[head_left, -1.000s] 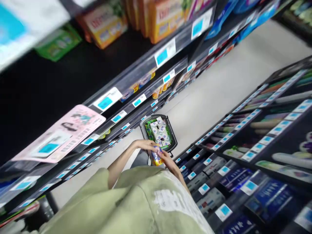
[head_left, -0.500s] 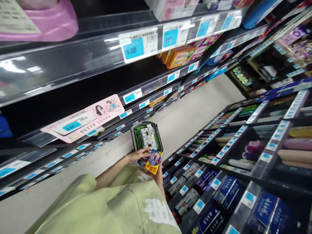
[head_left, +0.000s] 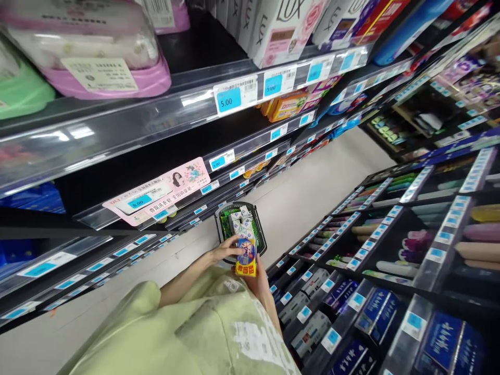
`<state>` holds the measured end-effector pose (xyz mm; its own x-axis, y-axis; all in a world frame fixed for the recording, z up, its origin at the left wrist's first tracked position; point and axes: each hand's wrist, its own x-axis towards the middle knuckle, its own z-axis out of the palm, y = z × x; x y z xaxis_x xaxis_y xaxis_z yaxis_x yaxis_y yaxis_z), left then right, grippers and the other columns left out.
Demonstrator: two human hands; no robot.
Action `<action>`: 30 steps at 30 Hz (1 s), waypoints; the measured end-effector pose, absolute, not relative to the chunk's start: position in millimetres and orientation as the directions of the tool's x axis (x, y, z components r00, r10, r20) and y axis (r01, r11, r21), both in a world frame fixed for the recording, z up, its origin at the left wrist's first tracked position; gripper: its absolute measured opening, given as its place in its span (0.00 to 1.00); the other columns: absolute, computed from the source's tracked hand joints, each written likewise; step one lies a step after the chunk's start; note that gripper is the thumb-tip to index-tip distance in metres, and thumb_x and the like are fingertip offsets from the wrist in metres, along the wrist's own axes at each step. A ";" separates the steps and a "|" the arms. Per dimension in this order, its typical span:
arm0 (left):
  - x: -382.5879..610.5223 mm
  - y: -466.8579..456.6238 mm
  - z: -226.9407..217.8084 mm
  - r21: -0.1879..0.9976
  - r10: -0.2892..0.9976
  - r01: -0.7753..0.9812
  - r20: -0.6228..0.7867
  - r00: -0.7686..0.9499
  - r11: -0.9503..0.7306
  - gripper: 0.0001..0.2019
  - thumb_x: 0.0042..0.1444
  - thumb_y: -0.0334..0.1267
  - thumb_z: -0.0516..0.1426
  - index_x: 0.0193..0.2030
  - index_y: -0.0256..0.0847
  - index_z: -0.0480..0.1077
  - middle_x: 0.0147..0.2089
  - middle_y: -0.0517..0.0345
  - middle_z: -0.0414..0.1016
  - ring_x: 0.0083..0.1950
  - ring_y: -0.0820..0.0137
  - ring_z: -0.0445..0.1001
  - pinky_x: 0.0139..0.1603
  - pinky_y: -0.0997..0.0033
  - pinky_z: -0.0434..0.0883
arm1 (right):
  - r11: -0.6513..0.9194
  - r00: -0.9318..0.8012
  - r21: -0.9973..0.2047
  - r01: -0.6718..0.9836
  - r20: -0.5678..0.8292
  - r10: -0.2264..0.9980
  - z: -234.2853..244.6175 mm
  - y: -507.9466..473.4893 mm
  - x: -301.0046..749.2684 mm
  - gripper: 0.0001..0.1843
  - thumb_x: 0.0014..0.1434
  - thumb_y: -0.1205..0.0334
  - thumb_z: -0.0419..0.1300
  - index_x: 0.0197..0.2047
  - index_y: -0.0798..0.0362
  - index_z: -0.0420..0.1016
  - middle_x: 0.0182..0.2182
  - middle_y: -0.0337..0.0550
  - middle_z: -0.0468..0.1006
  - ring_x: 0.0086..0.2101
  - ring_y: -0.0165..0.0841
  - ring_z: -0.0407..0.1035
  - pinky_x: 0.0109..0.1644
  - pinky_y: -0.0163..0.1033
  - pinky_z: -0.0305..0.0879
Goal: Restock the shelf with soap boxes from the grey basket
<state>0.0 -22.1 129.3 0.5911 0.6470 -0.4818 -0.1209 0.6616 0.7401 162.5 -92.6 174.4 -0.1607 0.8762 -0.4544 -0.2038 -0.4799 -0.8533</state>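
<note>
One yellow-and-blue pack (head_left: pixel 246 255) is held in the fingers of the left hand (head_left: pixel 225 251) and right hand (head_left: pixel 261 275), apparently steadied printed-side up. Beyond it, the basket (head_left: pixel 219 225) is partly hidden.

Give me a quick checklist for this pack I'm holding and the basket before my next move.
1. Grip on the pack: ok, the left hand and right hand are both on it.
2. Label facing up: ok, "OMO" shows on it.
3. Basket within view: ok, it sits lower down, beyond the hands.
4. White boxes inside the basket: ok, several show.
5. Clear view of the basket's near end: not ok, the pack and hands cover part of it.
6. Pack's underside undamaged: cannot tell, it is hidden.
</note>
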 end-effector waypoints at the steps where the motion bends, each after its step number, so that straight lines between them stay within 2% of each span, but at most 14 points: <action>1: 0.2 -24.1 129.9 0.743 0.676 -0.158 -0.471 0.566 0.650 0.29 0.44 0.51 0.72 0.51 0.44 0.72 0.49 0.54 0.78 0.52 0.59 0.76 0.50 0.65 0.72 | -0.520 -0.152 -0.813 -0.263 -0.497 0.854 168.5 -95.7 164.7 0.35 0.59 0.24 0.47 0.42 0.38 0.85 0.35 0.39 0.85 0.45 0.53 0.81 0.44 0.57 0.77; 3: 0.5 -29.0 130.1 0.735 0.719 -0.216 -0.482 0.501 0.643 0.30 0.41 0.49 0.73 0.50 0.44 0.70 0.50 0.54 0.77 0.54 0.59 0.75 0.53 0.64 0.72 | -0.560 -0.111 -0.738 -0.377 -0.564 0.818 155.3 -102.4 170.3 0.27 0.56 0.27 0.57 0.47 0.35 0.82 0.39 0.37 0.85 0.46 0.52 0.80 0.45 0.57 0.77; 5: 0.0 -33.6 129.9 0.731 0.748 -0.249 -0.503 0.434 0.636 0.34 0.38 0.47 0.74 0.52 0.45 0.68 0.52 0.54 0.76 0.54 0.59 0.75 0.54 0.63 0.72 | -0.515 -0.013 -0.754 -0.408 -0.559 0.829 142.2 -107.7 176.4 0.25 0.52 0.33 0.66 0.50 0.31 0.78 0.45 0.35 0.85 0.48 0.51 0.80 0.48 0.56 0.77; 9: -3.2 -38.9 131.2 0.773 0.767 -0.204 -0.487 0.418 0.601 0.42 0.35 0.44 0.75 0.59 0.45 0.66 0.58 0.51 0.74 0.57 0.56 0.74 0.58 0.61 0.71 | -0.440 0.157 -0.843 -0.310 -0.502 0.851 127.6 -110.8 183.8 0.37 0.39 0.43 0.77 0.53 0.27 0.73 0.48 0.31 0.83 0.51 0.51 0.78 0.56 0.57 0.74; 12: -5.8 -39.4 132.0 0.785 0.729 -0.117 -0.494 0.474 0.608 0.36 0.36 0.49 0.75 0.53 0.45 0.70 0.56 0.50 0.76 0.57 0.53 0.74 0.58 0.59 0.72 | -0.459 0.208 -0.846 -0.272 -0.517 0.830 131.9 -109.5 183.2 0.38 0.40 0.45 0.78 0.55 0.31 0.72 0.47 0.32 0.84 0.49 0.50 0.79 0.56 0.59 0.75; 16: -5.6 -35.9 128.6 0.769 0.702 -0.090 -0.520 0.488 0.632 0.35 0.35 0.57 0.74 0.48 0.44 0.69 0.51 0.51 0.77 0.56 0.53 0.75 0.57 0.58 0.72 | -0.464 0.257 -0.844 -0.270 -0.527 0.810 142.7 -109.0 180.9 0.35 0.46 0.44 0.75 0.55 0.45 0.74 0.47 0.45 0.84 0.48 0.48 0.79 0.52 0.53 0.78; 18: -3.7 -32.5 126.6 0.750 0.670 -0.086 -0.527 0.522 0.656 0.34 0.38 0.59 0.73 0.47 0.43 0.69 0.49 0.51 0.78 0.54 0.54 0.75 0.55 0.59 0.72 | -0.456 0.285 -0.842 -0.288 -0.530 0.799 144.2 -111.4 181.7 0.37 0.46 0.45 0.76 0.56 0.48 0.73 0.47 0.48 0.84 0.47 0.48 0.79 0.50 0.50 0.79; 20: -0.7 -28.6 125.8 0.737 0.631 -0.068 -0.523 0.573 0.673 0.33 0.41 0.58 0.72 0.47 0.42 0.69 0.48 0.50 0.78 0.53 0.57 0.76 0.54 0.61 0.72 | -0.450 0.308 -0.835 -0.316 -0.539 0.784 143.3 -116.5 184.5 0.39 0.45 0.46 0.77 0.57 0.48 0.71 0.47 0.48 0.84 0.47 0.47 0.79 0.49 0.50 0.79; 24: 7.0 -22.1 126.4 0.748 0.569 0.000 -0.504 0.650 0.664 0.35 0.39 0.51 0.75 0.50 0.40 0.68 0.49 0.52 0.77 0.51 0.60 0.76 0.52 0.65 0.72 | -0.422 0.352 -0.821 -0.384 -0.552 0.756 140.4 -131.4 193.3 0.43 0.42 0.53 0.79 0.58 0.44 0.67 0.47 0.44 0.84 0.46 0.45 0.80 0.50 0.49 0.79; 27: 10.5 -20.1 126.4 0.831 0.555 0.118 -0.462 0.692 0.544 0.39 0.40 0.47 0.75 0.57 0.40 0.66 0.53 0.50 0.75 0.54 0.60 0.76 0.55 0.64 0.71 | -0.403 0.388 -0.820 -0.407 -0.555 0.736 137.7 -139.6 199.2 0.43 0.39 0.55 0.80 0.57 0.43 0.67 0.44 0.42 0.83 0.45 0.44 0.80 0.50 0.47 0.79; 30: 10.9 -21.7 127.9 0.881 0.545 0.295 -0.463 0.699 0.370 0.43 0.40 0.45 0.75 0.63 0.39 0.65 0.58 0.46 0.74 0.57 0.56 0.75 0.60 0.60 0.70 | -0.429 0.370 -0.807 -0.407 -0.575 0.730 132.7 -141.3 203.4 0.45 0.36 0.56 0.81 0.56 0.46 0.67 0.43 0.43 0.83 0.44 0.44 0.80 0.51 0.49 0.79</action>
<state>10.9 -21.7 127.9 0.6989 0.5451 -0.4630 0.2952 0.3698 0.8810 203.4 -141.3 132.7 0.3705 0.7296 -0.5749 -0.4067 -0.4290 -0.8066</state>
